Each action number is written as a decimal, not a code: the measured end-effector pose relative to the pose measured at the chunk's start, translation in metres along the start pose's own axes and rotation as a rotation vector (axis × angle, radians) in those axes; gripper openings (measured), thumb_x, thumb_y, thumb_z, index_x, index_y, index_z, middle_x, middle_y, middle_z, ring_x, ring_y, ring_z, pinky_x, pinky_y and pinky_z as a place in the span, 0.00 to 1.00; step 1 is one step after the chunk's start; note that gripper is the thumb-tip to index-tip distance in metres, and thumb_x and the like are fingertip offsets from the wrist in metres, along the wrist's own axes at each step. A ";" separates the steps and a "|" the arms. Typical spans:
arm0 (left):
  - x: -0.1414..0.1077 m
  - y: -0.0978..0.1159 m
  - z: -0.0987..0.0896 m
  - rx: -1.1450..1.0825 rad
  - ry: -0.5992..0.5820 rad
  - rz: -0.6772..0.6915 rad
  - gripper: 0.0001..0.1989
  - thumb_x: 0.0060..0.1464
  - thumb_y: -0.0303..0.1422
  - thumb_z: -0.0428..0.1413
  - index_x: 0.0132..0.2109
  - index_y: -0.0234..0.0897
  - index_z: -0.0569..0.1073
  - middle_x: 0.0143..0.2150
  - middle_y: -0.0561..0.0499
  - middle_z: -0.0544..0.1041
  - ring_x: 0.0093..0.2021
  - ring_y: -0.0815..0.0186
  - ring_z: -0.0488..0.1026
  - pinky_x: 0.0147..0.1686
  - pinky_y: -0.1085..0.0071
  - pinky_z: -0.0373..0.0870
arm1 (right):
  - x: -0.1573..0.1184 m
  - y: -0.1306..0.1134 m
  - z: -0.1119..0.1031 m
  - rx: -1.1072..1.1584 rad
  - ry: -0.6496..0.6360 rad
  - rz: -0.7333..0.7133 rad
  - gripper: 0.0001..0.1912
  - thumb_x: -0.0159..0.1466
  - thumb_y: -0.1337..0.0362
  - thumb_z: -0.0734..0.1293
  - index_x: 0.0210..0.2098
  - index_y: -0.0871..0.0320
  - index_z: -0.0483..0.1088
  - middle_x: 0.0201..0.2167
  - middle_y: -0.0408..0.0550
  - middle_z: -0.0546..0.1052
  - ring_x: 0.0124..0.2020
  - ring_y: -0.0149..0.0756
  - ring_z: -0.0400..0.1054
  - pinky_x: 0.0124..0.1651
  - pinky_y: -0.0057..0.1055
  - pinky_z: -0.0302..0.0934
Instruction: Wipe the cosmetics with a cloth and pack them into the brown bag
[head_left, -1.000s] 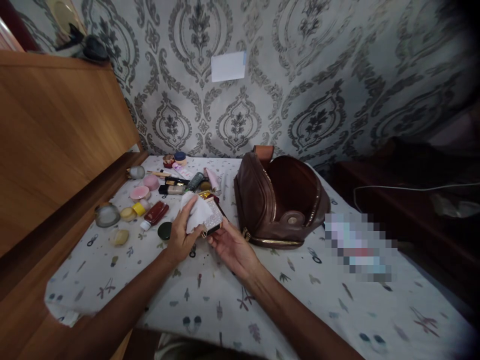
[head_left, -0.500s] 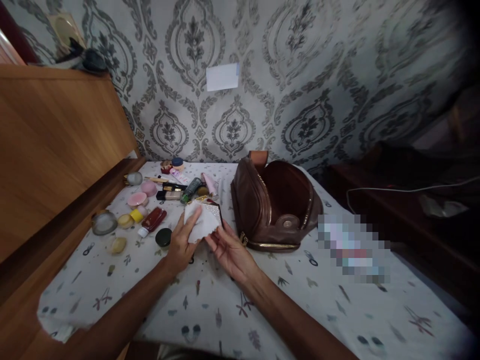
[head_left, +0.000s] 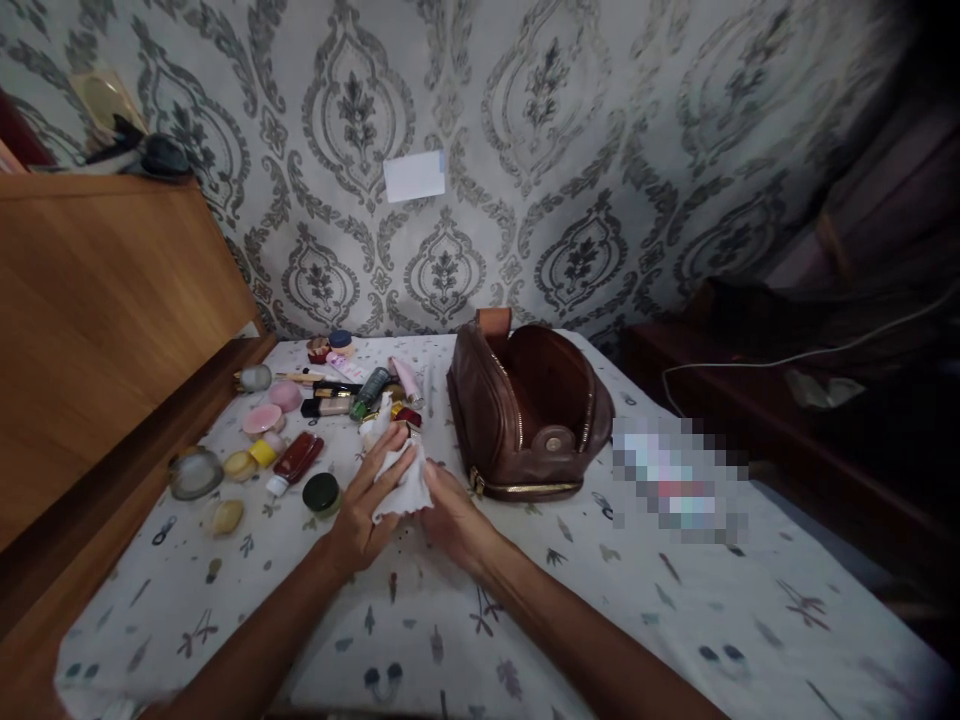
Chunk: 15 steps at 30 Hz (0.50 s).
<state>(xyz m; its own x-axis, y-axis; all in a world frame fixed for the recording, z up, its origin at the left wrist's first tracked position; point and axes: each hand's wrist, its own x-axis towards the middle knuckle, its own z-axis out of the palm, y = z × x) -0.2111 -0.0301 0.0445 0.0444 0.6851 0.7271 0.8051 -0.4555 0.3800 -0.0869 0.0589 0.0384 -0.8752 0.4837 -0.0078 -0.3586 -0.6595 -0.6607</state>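
My left hand is closed on a crumpled white tissue, its fingers pressing it down. Under the tissue is a flat glittery case, now almost wholly covered. My right hand grips the case from the right side, fingers mostly hidden behind it. Just left of my left hand sits a dark-lidded jar. A brown leather bag stands unzipped and gaping to the right of my hands.
Cosmetics lie on the left: a dark red bottle, a pink jar, a green-grey bottle, a pink tube and several more. A blurred-out item lies right of the bag. A wooden panel borders the left side.
The tissue has moved over the case's glittery face, which showed before. My left fingers now lie across it, and my right hand has turned, hiding its fingers. The camera view has shifted slightly right.
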 end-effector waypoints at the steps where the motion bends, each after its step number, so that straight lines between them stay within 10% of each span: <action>1: 0.000 0.001 0.000 -0.019 -0.006 0.002 0.28 0.69 0.41 0.40 0.71 0.39 0.55 0.74 0.41 0.52 0.74 0.50 0.46 0.70 0.51 0.49 | -0.001 0.001 0.000 -0.019 -0.007 -0.010 0.28 0.54 0.47 0.76 0.48 0.54 0.74 0.43 0.49 0.80 0.44 0.40 0.73 0.38 0.30 0.66; 15: -0.007 0.004 -0.001 0.011 0.104 -0.095 0.28 0.68 0.42 0.42 0.71 0.41 0.56 0.72 0.42 0.58 0.71 0.48 0.55 0.67 0.49 0.57 | -0.002 -0.006 0.002 -0.230 -0.134 -0.030 0.38 0.48 0.55 0.81 0.54 0.54 0.67 0.48 0.46 0.75 0.49 0.39 0.68 0.52 0.32 0.60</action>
<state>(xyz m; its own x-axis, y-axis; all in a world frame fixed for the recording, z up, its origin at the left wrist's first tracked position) -0.2090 -0.0374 0.0421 -0.0929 0.6621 0.7436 0.8092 -0.3850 0.4439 -0.0837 0.0605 0.0435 -0.9057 0.4110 0.1036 -0.3154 -0.4902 -0.8125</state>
